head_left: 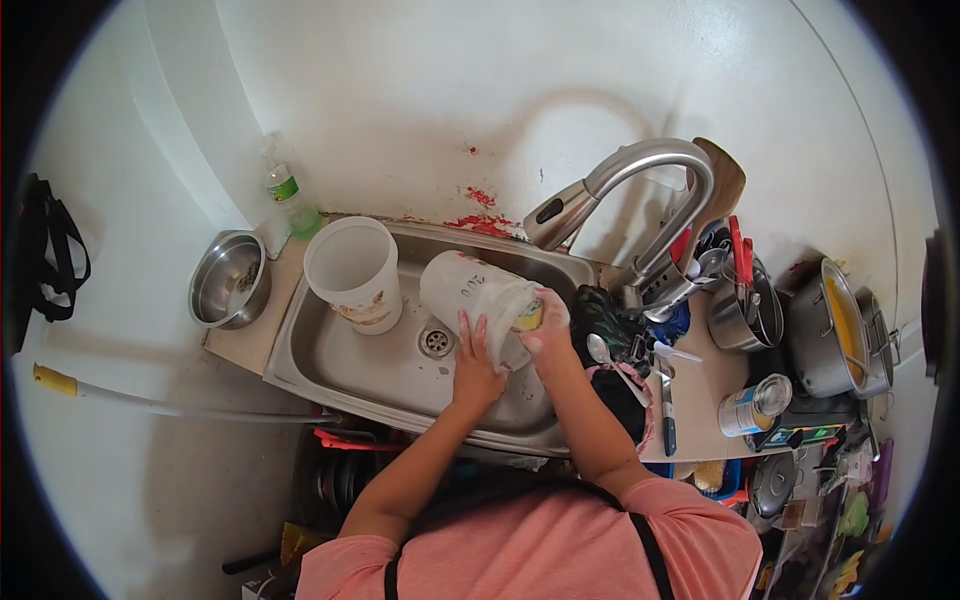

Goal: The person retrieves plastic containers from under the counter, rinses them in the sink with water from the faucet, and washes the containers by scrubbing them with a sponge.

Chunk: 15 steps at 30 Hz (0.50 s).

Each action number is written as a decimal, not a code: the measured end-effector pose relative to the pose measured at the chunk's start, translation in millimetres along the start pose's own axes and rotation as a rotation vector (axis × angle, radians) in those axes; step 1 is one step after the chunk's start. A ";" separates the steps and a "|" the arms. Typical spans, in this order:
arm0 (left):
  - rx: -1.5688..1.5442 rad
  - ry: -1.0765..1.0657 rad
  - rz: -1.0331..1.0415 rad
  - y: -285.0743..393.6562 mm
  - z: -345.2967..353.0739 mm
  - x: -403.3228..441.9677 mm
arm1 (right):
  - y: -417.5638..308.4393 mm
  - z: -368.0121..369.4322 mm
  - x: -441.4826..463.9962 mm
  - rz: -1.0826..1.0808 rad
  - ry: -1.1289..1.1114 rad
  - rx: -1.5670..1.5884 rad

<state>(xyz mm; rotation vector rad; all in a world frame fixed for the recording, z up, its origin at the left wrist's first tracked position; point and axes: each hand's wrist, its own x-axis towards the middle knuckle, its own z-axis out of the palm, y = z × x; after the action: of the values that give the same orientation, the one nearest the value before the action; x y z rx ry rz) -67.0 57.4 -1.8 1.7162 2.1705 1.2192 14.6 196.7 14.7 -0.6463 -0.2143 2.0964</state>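
Note:
In the metal sink, a white plastic tub lies tilted on its side between my hands, with dark marks written on it. My left hand is wrapped round its lower side. A yellow sponge is gripped in my right hand and pressed against the tub's near end. Whitish suds seem to coat that end and my right fingers. To the left, a second white tub stands upright in the sink with its mouth open. The drain shows between the two tubs.
The faucet arches over the sink's right side. A steel bowl and a plastic bottle stand at left. On the right counter are spoons, a knife, a can and metal pots.

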 end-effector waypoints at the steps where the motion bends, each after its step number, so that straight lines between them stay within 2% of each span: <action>1: 0.053 -0.004 -0.005 3.2 -3.1 3.7 | 2.2 3.4 -4.9 0.014 -0.023 -0.076; 2: 0.044 0.014 -0.001 4.6 -4.0 9.2 | 5.7 13.3 -11.3 0.029 -0.049 -0.153; 4: 0.029 0.049 0.005 6.2 -7.0 20.7 | 26.1 18.8 -20.2 -0.134 -0.158 -0.346; 5: -0.039 -0.043 -0.102 14.3 -18.3 27.2 | 32.9 20.0 -25.4 -0.216 -0.212 -0.441; 7: -0.178 -0.230 -0.313 35.5 -46.8 37.2 | 33.4 27.1 -38.7 -0.147 -0.258 -0.428; 8: -0.152 -0.213 -0.291 32.2 -44.7 36.1 | 32.5 30.6 -43.1 -0.112 -0.281 -0.423; 11: -0.106 -0.152 -0.220 15.6 -30.7 30.1 | 0.4 28.9 -43.0 0.180 -0.239 -0.162; 13: -0.125 -0.096 -0.167 11.8 -23.4 26.7 | -10.0 20.5 -29.1 0.114 -0.110 -0.144; 15: -0.186 -0.137 -0.220 21.9 -27.6 26.2 | -11.4 17.5 -20.5 0.093 -0.055 -0.100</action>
<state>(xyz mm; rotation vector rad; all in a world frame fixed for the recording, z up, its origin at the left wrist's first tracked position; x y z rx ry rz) -74.3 66.6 40.5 1.4027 2.0322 1.1682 23.1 188.1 41.5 -0.6697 -0.3272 2.2053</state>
